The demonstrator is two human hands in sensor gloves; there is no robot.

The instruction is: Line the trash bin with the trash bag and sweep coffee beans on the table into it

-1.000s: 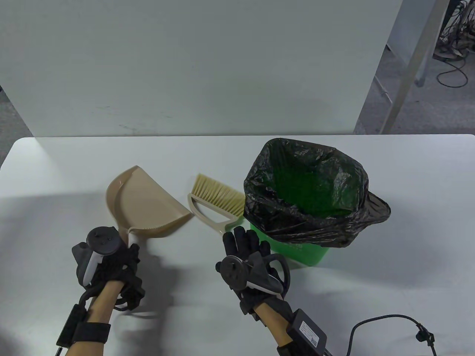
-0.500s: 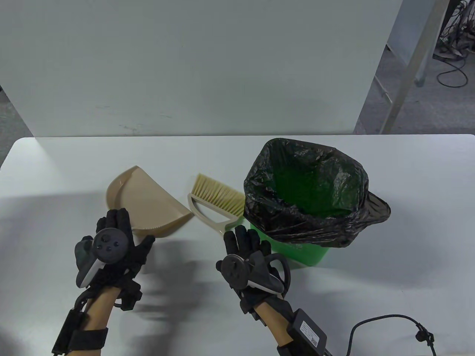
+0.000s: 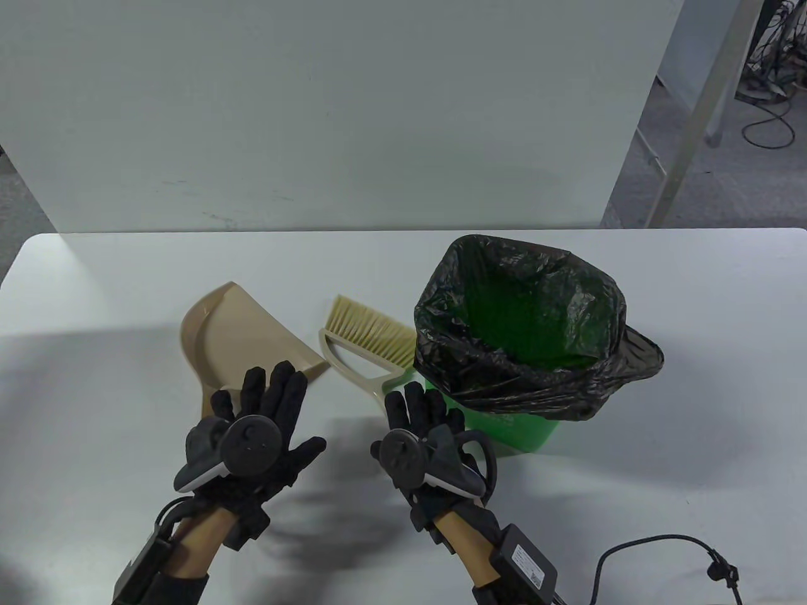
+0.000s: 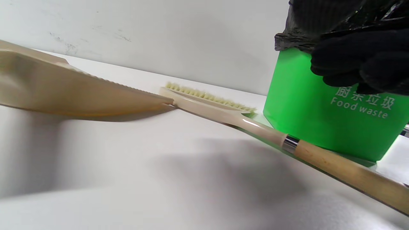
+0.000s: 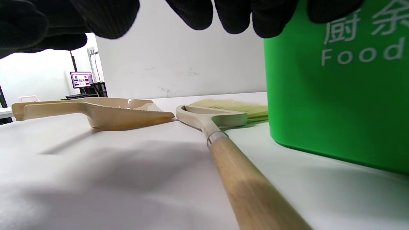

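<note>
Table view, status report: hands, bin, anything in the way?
Left hand and right hand open, holding nothing. Green plastic trash bin lined with black trash bag. Beige dustpan and wooden-handled brush lie on table; no beans visible.

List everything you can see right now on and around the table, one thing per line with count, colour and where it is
Trash bin: one, green, right of centre on the table, printed "Food waste".
Trash bag: one, black, lining the bin, folded over its rim.
Brush: one, beige head, pale bristles, wooden handle, lying just left of the bin.
Dustpan: one, beige, lying left of the brush.
Table: one, white.
Cable: one, black, near right corner of the table.
Backboard: one, white, behind the table.
Coffee beans: none visible.
Left hand: black glove, fingers spread, over the dustpan's handle end, holding nothing.
Right hand: black glove, fingers straight, over the brush handle, beside the bin.
</note>
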